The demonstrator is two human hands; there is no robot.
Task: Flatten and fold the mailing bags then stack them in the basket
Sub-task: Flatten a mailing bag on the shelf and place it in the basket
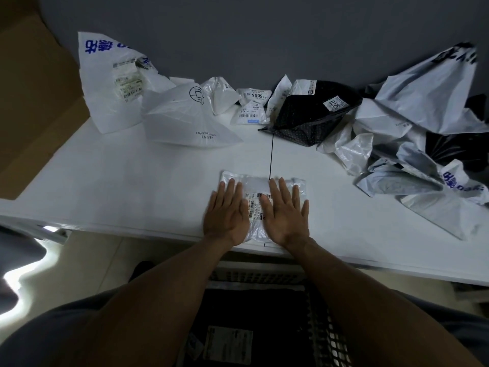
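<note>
A small white mailing bag (255, 184) with a shipping label lies flat at the near edge of the white table (132, 181). My left hand (227, 213) presses on its left half with straight fingers. My right hand (287, 213) presses on its right half, palm down, fingers spread. Below the table edge, between my arms, stands a white lattice basket (330, 337) holding a dark folded bag with a label (229, 345).
Crumpled mailing bags line the table's back: a tall white one with blue print (111, 83), a white one (185, 117), small labelled ones (251, 107), a black one (309, 115), and a grey-white heap (423, 144) at right. A brown cardboard box (31, 102) stands at left.
</note>
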